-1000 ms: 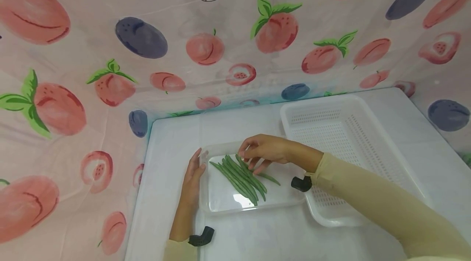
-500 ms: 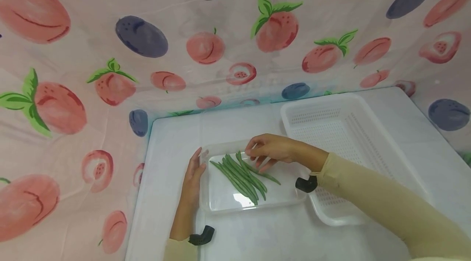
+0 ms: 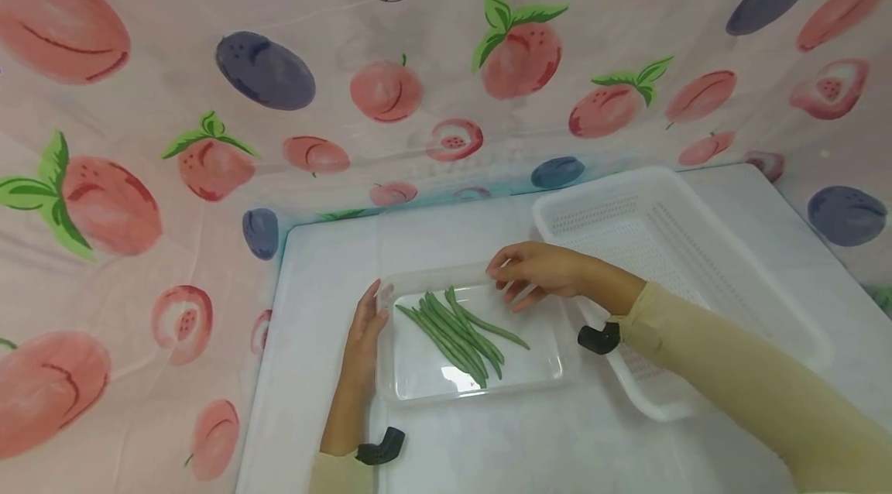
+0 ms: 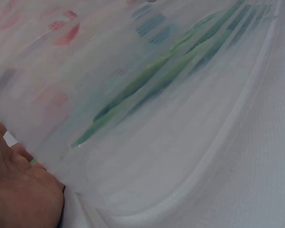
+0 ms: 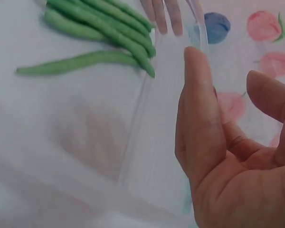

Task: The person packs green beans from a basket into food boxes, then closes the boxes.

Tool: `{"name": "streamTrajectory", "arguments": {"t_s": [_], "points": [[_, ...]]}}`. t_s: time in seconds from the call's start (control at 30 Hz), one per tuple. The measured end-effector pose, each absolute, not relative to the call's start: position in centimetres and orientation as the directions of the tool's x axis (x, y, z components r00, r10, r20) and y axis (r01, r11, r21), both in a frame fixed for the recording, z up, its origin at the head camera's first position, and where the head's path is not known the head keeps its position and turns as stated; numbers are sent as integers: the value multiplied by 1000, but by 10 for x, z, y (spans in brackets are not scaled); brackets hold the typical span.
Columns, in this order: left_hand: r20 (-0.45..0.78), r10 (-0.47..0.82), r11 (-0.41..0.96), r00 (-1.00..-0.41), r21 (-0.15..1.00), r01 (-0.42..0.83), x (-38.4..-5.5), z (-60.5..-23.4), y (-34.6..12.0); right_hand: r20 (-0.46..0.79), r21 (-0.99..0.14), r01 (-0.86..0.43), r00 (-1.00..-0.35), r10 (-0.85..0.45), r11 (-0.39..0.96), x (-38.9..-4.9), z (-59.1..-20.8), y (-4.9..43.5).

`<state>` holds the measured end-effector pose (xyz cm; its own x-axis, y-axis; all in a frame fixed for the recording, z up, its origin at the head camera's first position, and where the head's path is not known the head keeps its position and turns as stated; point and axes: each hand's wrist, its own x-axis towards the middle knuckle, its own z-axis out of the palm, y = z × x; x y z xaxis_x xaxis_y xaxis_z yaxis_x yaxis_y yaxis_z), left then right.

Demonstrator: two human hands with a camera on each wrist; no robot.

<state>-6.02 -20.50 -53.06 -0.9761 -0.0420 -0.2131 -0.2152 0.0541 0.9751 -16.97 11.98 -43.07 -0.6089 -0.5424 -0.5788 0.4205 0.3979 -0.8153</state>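
Observation:
Green beans (image 3: pixel 453 339) lie side by side in a clear plastic tray (image 3: pixel 530 370), with one bean (image 3: pixel 502 332) slanting off to the right of the bunch. At the tray's left end is my left hand (image 3: pixel 362 343): its straight fingers lie along the outer wall and the thumb touches the rim. In the left wrist view its palm (image 4: pixel 28 190) sits right by the tray's see-through wall. Over the tray's back right corner hovers my right hand (image 3: pixel 535 271), fingers loosely bent. Nothing shows between its thumb and fingers in the right wrist view.
To the right a white perforated basket (image 3: pixel 606 227) stands close to the tray, partly behind my right forearm (image 3: pixel 697 347). Both rest on a white tabletop (image 3: pixel 446 447). A fruit-printed cloth (image 3: pixel 418 161) hangs behind the table and along both sides.
My right hand has left the beans and moved right to the tray's back corner. The white basket has shifted slightly right and back. My left hand and the beans stay in place.

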Motion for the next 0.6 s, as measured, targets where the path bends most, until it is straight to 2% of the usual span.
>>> {"name": "streamTrajectory", "arguments": {"t_s": [0.4,0.6], "points": [[-210,-39,48,-977,976,-211,-60,-530,-206,-569,-821,471,-625,-535,324,-180,-432,135],[-212,-37,39,-976,976,-214,-60,-530,-206,-553,-832,472,-662,-505,292,-191,-431,141]]}}
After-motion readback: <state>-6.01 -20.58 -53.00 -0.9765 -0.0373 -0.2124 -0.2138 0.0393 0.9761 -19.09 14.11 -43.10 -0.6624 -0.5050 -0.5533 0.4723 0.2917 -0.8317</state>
